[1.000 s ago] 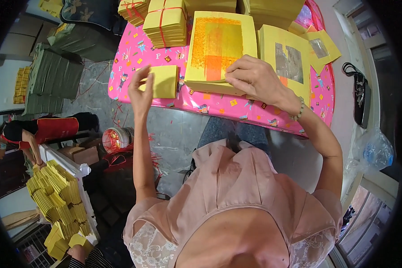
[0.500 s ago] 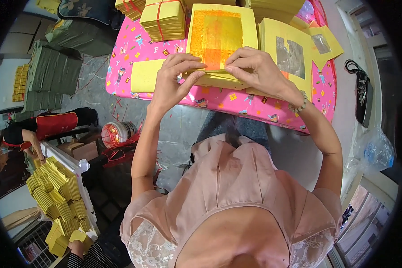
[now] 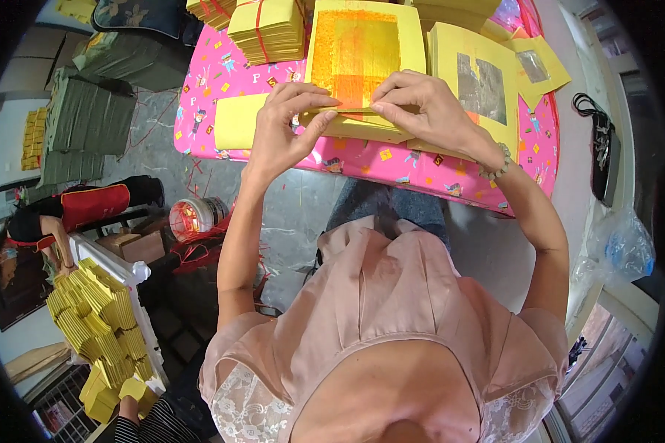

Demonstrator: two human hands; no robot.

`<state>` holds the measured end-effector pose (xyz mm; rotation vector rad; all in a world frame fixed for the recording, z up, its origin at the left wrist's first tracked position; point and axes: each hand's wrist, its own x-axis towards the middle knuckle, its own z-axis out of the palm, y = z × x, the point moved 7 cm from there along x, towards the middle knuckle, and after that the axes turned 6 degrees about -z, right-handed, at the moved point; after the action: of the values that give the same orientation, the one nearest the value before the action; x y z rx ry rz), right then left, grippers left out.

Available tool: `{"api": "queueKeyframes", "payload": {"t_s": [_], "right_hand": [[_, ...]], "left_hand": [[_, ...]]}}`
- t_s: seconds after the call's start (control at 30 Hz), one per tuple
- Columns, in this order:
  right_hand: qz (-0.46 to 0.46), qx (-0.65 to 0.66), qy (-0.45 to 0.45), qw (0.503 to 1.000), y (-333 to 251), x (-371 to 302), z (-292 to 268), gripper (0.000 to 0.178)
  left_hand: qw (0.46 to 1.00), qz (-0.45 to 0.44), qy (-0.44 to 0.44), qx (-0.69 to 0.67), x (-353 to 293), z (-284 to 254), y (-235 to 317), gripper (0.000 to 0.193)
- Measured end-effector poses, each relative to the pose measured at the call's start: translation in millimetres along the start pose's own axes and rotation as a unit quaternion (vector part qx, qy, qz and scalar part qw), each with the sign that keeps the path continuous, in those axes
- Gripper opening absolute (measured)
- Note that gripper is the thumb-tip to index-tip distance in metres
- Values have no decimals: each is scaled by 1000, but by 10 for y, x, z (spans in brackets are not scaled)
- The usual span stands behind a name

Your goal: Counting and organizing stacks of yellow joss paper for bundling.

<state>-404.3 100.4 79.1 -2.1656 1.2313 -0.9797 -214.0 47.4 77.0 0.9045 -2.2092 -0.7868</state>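
A yellow paper sheet [image 3: 316, 55] with an orange-and-gold rectangle lies on top of a thick stack of yellow paper [image 3: 369, 131]. At the sheet's near edge, a narrow strip is turned up. My left hand [image 3: 287, 127] pinches that edge at its left part, thumb below and fingers above. Toward the right part of the same edge, my right hand [image 3: 427, 111] pinches it between thumb and fingers. Beside my right hand rests another yellow stack [image 3: 458, 46] with a silver rectangle on top. A plain yellow sheet [image 3: 236, 122] lies left of my left hand.
A pink patterned tablecloth [image 3: 225, 74] covers the table. Red-tied yellow paper bundles [image 3: 270, 33] stand at the back. On the left, other people's hands touch yellow folded paper [image 3: 100, 314] on a white-edged table. A tub [image 3: 192, 220] sits on the floor.
The sheet's near edge has been turned up into a narrow strip between my hands. Both hands stay at nearly the same place; the view has shifted slightly.
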Motion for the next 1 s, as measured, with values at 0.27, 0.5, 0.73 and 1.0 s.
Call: {"api": "queueKeyframes", "payload": {"t_s": [0.27, 0.5, 0.73, 1.0], "right_hand": [[-37, -30, 22, 999, -39, -19, -28, 22], [-32, -153, 53, 986, -265, -45, -241, 24], [68, -112, 50, 990, 168, 442, -639, 27], [103, -127, 33, 986, 981, 914, -788, 30]], "left_hand": [[992, 81, 10, 98, 103, 6, 200, 16], [980, 123, 9, 158, 329, -88, 260, 18], [942, 219, 154, 203, 418, -70, 550, 54], [955, 147, -40, 254, 709, 457, 355, 72]]}}
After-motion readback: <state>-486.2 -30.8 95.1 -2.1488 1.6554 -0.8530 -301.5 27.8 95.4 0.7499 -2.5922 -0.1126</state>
